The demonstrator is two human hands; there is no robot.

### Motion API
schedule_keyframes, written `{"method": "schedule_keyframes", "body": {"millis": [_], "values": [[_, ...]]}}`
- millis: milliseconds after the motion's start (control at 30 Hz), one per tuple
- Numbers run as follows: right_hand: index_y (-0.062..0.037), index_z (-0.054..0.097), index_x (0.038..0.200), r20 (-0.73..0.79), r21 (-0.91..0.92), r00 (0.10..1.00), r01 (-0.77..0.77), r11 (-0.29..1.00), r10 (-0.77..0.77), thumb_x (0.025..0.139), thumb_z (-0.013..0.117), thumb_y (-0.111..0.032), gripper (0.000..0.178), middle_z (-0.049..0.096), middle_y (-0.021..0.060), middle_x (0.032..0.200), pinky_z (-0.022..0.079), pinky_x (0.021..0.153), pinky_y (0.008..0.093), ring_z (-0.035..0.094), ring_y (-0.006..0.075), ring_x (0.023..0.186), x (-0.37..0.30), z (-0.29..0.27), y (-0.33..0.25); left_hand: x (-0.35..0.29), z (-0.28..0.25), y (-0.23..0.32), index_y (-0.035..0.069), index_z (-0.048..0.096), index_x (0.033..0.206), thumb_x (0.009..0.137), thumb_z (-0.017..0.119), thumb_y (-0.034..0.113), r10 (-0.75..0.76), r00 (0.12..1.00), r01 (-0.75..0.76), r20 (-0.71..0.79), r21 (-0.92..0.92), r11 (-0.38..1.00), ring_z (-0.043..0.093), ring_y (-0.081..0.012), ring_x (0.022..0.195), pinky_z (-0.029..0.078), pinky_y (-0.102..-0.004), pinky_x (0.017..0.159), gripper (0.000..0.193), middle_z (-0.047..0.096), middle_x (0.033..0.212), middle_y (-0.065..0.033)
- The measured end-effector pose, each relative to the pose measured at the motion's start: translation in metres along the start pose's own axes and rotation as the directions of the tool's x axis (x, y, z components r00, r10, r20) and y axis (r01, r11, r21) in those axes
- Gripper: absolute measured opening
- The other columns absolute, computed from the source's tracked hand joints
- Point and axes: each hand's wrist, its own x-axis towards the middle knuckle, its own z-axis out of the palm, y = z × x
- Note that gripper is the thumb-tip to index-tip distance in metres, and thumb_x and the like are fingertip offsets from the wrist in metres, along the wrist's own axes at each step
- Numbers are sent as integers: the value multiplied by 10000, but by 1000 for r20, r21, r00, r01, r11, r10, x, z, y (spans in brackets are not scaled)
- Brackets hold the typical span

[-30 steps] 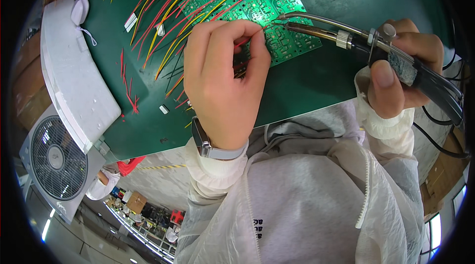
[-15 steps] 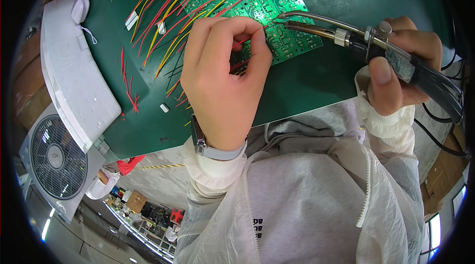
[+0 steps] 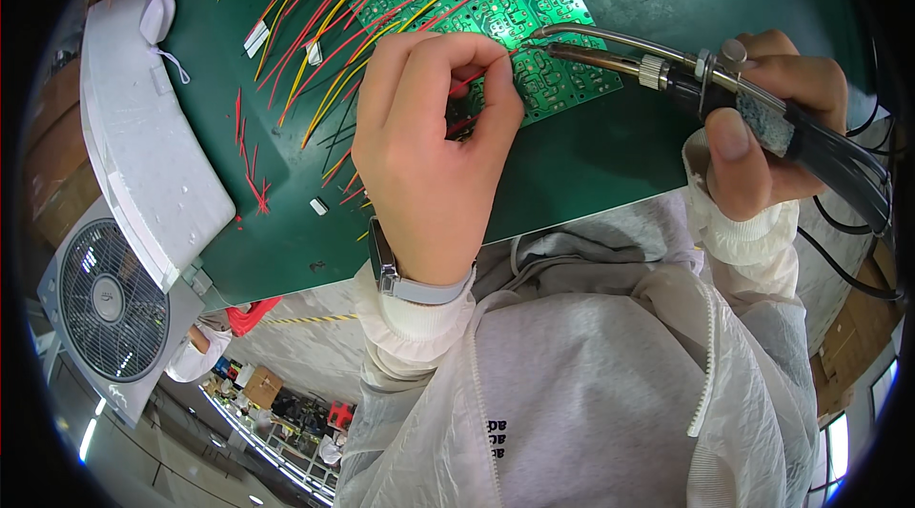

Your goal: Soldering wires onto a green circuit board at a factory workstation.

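A green circuit board panel [image 3: 562, 8] lies on the green mat, with several red and yellow wires [image 3: 329, 31] fanning out over its left side. My left hand [image 3: 434, 127] pinches a red wire [image 3: 467, 86] between thumb and forefinger, its end at the board just beyond the fingertips. In my right hand [image 3: 762, 127] is a soldering iron [image 3: 705, 84] with a thin metal feed tube fixed above it. The iron's tip points left and meets the board right beside my left fingertips. My left hand hides the board's lower left part.
Short red wire pieces [image 3: 250, 160] and a small white connector [image 3: 318, 207] lie on the green mat [image 3: 610, 165]. A white foam block [image 3: 152, 136] lines the left edge, by a grey fan [image 3: 112, 300]. Black cables [image 3: 848, 274] hang at the right.
The soldering iron and my right hand have shifted very slightly left. My left hand stays nearly in place, still pinching the wire.
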Motion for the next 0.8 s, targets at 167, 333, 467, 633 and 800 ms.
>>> {"method": "schedule_keyframes", "body": {"millis": [167, 333, 467, 633, 800], "values": [[48, 497, 855, 9, -22, 1000, -9, 1000, 9, 704, 714, -168, 342, 542, 152, 690, 384, 538, 257, 455, 141, 573, 1, 0, 0, 0, 0, 0, 45, 591, 814, 675, 660, -90, -2, 1000, 2, 1, -2, 1000, 555, -175, 657, 458, -283, 579, 205, 538, 790, -55], [34, 494, 869, 85, 20, 992, 94, 995, -96, 701, 721, -182, 356, 525, 138, 685, 382, 544, 261, 453, 145, 574, 3, 1, -1, 0, 0, 0, 47, 589, 809, 677, 662, -84, 8, 1000, -8, 2, 13, 1000, 548, -172, 653, 453, -284, 573, 200, 534, 787, -51], [28, 491, 883, 49, -34, 998, -39, 999, 41, 705, 723, -178, 358, 521, 138, 694, 375, 539, 255, 450, 141, 571, 3, 0, -3, 0, 1, 0, 48, 589, 808, 677, 663, -82, 6, 1000, -6, 0, 9, 1000, 547, -172, 653, 453, -283, 571, 199, 533, 787, -50], [33, 479, 915, 82, 55, 996, -50, 997, 46, 724, 717, -146, 354, 515, 140, 700, 364, 521, 249, 457, 139, 569, 1, 3, -5, 0, 0, 0, 54, 588, 803, 677, 663, -79, -2, 1000, 2, 6, 24, 1000, 543, -171, 650, 449, -282, 557, 198, 530, 785, -48], [43, 473, 936, 101, 90, 995, -36, 995, 27, 734, 727, -131, 368, 514, 142, 698, 357, 504, 248, 464, 140, 566, 1, 4, -7, 1, 0, 2, 55, 582, 795, 675, 661, -81, -7, 1000, 7, 5, 15, 1000, 538, -172, 646, 445, -281, 547, 198, 524, 775, -48]]}}
